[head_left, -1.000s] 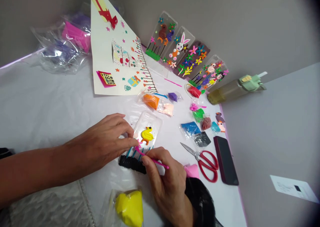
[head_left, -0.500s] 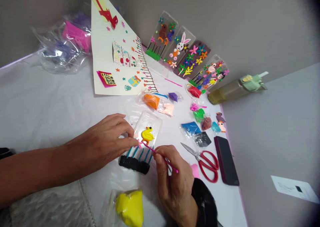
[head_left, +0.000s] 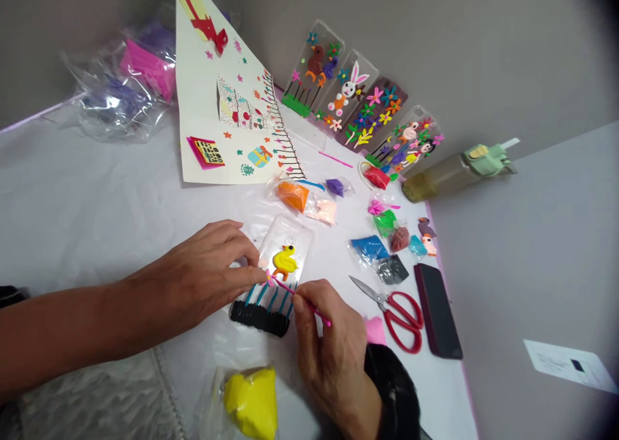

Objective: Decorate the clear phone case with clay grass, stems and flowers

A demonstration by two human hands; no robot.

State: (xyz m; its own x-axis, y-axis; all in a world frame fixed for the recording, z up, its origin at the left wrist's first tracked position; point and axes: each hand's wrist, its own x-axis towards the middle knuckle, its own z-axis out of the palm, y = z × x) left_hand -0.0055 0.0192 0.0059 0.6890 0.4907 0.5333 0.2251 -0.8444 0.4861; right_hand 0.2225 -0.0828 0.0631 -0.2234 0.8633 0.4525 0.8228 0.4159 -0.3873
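A clear phone case (head_left: 302, 240) lies flat on the table, bearing a yellow clay duck (head_left: 285, 259), teal stems and a black clay band (head_left: 260, 318) along its near end. On one stem sits a small pink clay flower (head_left: 269, 277). My left hand (head_left: 220, 269) holds the case at its left side, thumb tip beside the flower and the other fingers bent. Pinched in my right hand (head_left: 331, 350) is a thin pink clay modelling tool (head_left: 285, 286), its tip touching the flower. The undersides of my left fingers are hidden.
Red-handled scissors (head_left: 403, 320) and a dark phone (head_left: 438, 311) lie to the right. Bagged clay (head_left: 370, 248) is scattered beyond; yellow clay (head_left: 251, 401) lies nearest. Decorated cases (head_left: 348, 95), a card (head_left: 203, 104) and a bottle (head_left: 440, 179) stand at the back.
My right hand has shifted slightly left and up, bringing the pink tool further onto the flower at a slightly changed angle. My left hand and the case stay in place.
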